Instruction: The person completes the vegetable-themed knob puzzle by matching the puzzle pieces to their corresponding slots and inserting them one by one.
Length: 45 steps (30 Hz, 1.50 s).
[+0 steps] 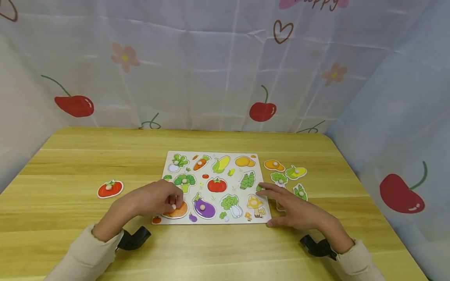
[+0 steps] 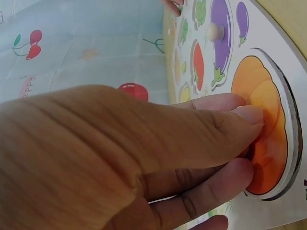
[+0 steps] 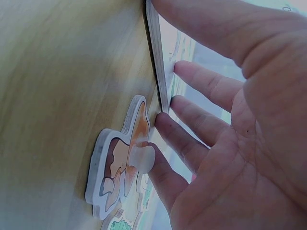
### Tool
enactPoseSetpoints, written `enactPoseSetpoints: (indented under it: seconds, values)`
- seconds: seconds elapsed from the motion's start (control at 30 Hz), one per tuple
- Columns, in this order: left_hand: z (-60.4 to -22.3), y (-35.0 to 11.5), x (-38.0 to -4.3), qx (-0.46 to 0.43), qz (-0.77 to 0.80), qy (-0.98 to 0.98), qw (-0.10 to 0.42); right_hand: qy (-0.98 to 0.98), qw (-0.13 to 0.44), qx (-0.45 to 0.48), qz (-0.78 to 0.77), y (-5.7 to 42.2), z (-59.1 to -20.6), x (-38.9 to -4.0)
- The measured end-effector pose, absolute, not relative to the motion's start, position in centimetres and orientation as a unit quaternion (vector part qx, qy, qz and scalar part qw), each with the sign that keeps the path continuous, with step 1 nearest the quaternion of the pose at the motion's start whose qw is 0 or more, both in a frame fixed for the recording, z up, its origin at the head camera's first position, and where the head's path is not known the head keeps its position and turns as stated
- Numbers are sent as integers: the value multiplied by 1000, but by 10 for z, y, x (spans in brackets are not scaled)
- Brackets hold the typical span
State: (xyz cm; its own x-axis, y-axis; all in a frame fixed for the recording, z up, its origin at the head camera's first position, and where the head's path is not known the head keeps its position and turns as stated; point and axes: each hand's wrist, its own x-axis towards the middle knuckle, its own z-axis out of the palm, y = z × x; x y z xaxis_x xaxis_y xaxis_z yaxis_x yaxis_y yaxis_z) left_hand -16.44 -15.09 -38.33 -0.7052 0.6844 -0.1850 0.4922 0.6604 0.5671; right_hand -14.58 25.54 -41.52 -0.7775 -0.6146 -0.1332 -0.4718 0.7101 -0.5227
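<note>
My left hand [image 1: 159,199] pinches the knob of an orange pumpkin piece [image 1: 180,211] at the near left corner of the wooden puzzle board [image 1: 207,219]. In the left wrist view the pumpkin piece [image 2: 271,139] lies at its recess with a dark gap along one rim; the fingers hide its knob. My right hand [image 1: 293,205] rests on the board's right edge, fingers extended. In the right wrist view, a mushroom piece [image 3: 115,167] with a round knob lies beside those fingertips. Eggplant [image 1: 209,210], broccoli [image 1: 188,179], carrot [image 1: 199,164] and radish [image 1: 174,168] pieces sit in the board.
A tomato piece [image 1: 114,189] lies alone on the table to the left. Right of the board are potato [image 1: 270,164], corn [image 1: 300,172], cabbage [image 1: 277,177] and asparagus-like green [image 1: 299,190] pieces. A printed curtain [image 1: 211,78] hangs behind the table.
</note>
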Motion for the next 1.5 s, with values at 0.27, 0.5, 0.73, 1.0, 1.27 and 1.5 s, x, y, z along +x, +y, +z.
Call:
enactPoseSetpoints:
  seconds: [0.27,0.5,0.73,1.0,1.27,1.5]
  values:
    - [-386,-152,-165,332,255,887,197,914,148,-299,-231,257,-416,-146]
    - [-386,-152,-165,325,254,888,205,913,146,-302,-233,257,-417,-147]
    - [-386,-152,-165,323,255,887,209,913,143,-304,-233,257,-418,-147]
    - [-385,-152,-164,318,256,889,208,913,145,-302,-232,257,-418,-147]
    - [-379,-157,-166,306,244,901,185,914,142,-303,-230,256,-417,-147]
    - [-371,-169,-170,285,234,918,145,913,149,-298,-235,256,-416,-146]
